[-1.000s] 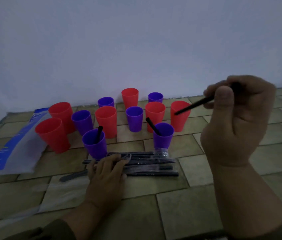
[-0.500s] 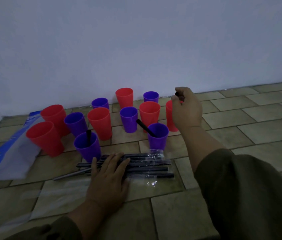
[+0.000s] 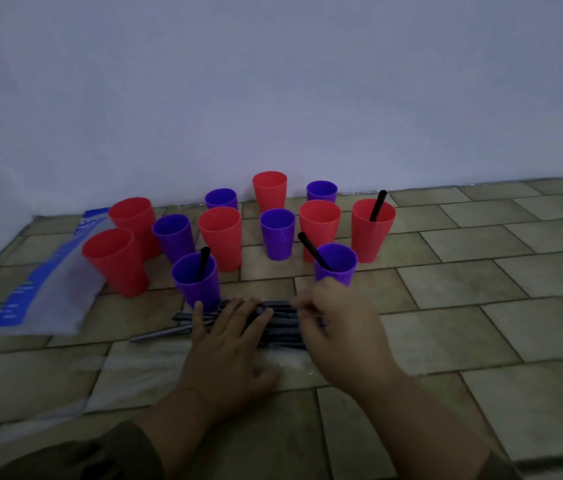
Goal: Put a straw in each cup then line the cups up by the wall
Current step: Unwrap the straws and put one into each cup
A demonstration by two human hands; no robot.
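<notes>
Several red and purple cups stand on the tiled floor near the wall (image 3: 273,98). A black straw stands in three of them: the red cup at the right (image 3: 373,237), the front right purple cup (image 3: 337,266) and the front left purple cup (image 3: 197,284). The other cups, such as the red one in the middle (image 3: 220,239), hold none. A pile of wrapped black straws (image 3: 282,318) lies in front of the cups. My left hand (image 3: 228,344) rests flat on the pile with fingers spread. My right hand (image 3: 342,334) is at the pile's right end, its fingertips blurred on the straws.
A blue and white plastic bag (image 3: 41,285) lies at the left beside the red cups. Clear plastic wrap (image 3: 127,372) lies on the floor left of my left hand. Bare tiles (image 3: 498,289) stretch to the right.
My right hand put the straw into the right red cup, let go, and came back down to the straw pile. My left hand stayed on the pile.
</notes>
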